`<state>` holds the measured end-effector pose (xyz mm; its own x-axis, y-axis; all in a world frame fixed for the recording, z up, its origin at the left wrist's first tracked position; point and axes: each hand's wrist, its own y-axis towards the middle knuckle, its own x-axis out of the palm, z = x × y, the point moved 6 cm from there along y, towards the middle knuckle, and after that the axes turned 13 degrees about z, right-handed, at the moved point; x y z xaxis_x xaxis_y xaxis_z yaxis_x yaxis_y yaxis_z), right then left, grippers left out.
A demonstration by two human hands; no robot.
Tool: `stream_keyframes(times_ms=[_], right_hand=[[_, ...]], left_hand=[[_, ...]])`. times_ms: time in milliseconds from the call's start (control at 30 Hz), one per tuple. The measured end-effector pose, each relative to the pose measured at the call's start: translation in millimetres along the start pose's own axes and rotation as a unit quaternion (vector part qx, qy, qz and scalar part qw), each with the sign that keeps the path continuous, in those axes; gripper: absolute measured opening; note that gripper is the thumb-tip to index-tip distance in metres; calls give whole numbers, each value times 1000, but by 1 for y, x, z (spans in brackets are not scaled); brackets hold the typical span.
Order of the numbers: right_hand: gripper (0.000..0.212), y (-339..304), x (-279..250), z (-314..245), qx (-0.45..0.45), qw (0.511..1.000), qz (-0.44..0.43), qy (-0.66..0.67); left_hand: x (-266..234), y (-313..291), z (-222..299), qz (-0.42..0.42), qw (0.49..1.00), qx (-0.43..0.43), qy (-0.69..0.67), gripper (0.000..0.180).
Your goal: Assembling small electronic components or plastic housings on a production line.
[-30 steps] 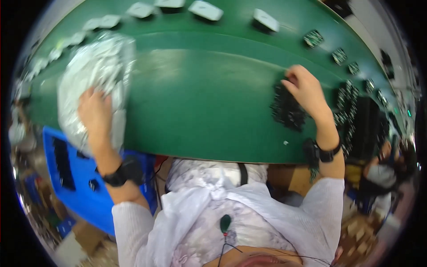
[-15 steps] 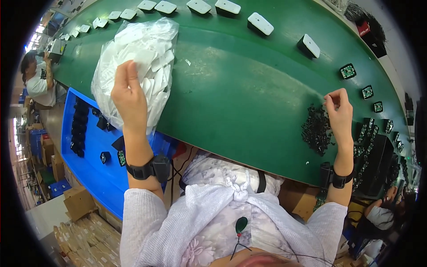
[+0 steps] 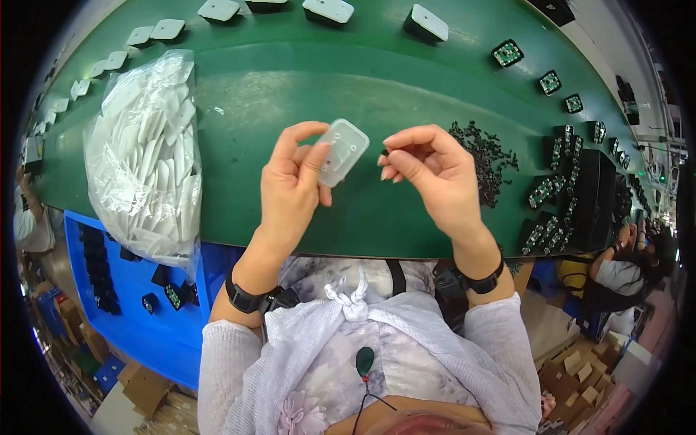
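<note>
Between the thumb and fingers of my left hand point(image 3: 290, 181) is a translucent white plastic cover point(image 3: 346, 152), rounded at the corners and tilted up over the table. Just right of it, apart from the cover, my right hand point(image 3: 441, 177) pinches a small black part point(image 3: 385, 152), mostly hidden by the fingertips. Beyond that hand lies a loose heap of small black parts point(image 3: 489, 163). To the left, a clear bag point(image 3: 145, 167) is full of similar white covers.
A curved row of black housings with white covers point(image 3: 328, 10) lines the green table's far side point(image 3: 290, 80). Open housings with green circuit boards point(image 3: 508, 53) stand at the right, near a black box point(image 3: 594, 192). A blue bin point(image 3: 145, 348) sits at the lower left. Other people are at both sides.
Both hands have come together at the middle: my left from the bag, now with a white cover, my right from the black heap, now with a small black part. The view has shifted too.
</note>
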<state>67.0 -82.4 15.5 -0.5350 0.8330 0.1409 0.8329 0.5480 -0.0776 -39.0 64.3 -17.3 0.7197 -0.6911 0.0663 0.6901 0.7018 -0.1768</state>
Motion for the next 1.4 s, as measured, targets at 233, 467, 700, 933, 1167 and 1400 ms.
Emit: stream_keyframes(times_ms=[233, 467, 700, 933, 1167, 1400], right_hand=[[20, -5, 5, 16, 5, 1000, -12, 29], [14, -9, 4, 10, -46, 992, 10, -118], [8, -7, 3, 18, -65, 991, 44, -108], [8, -5, 5, 12, -176, 960, 59, -212], [10, -6, 12, 3, -308, 895, 56, -318], [12, -9, 14, 3, -274, 924, 78, -256]], left_hand=[[25, -20, 23, -17, 890, 410, 196, 21], [22, -18, 12, -30, 948, 291, 122, 16], [34, -25, 2, -126, 979, -54, -148, 42], [22, -15, -19, -105, 974, -134, -151, 25], [22, -15, -15, -85, 990, -47, -105, 16], [23, -18, -2, -58, 993, 102, -33, 10]])
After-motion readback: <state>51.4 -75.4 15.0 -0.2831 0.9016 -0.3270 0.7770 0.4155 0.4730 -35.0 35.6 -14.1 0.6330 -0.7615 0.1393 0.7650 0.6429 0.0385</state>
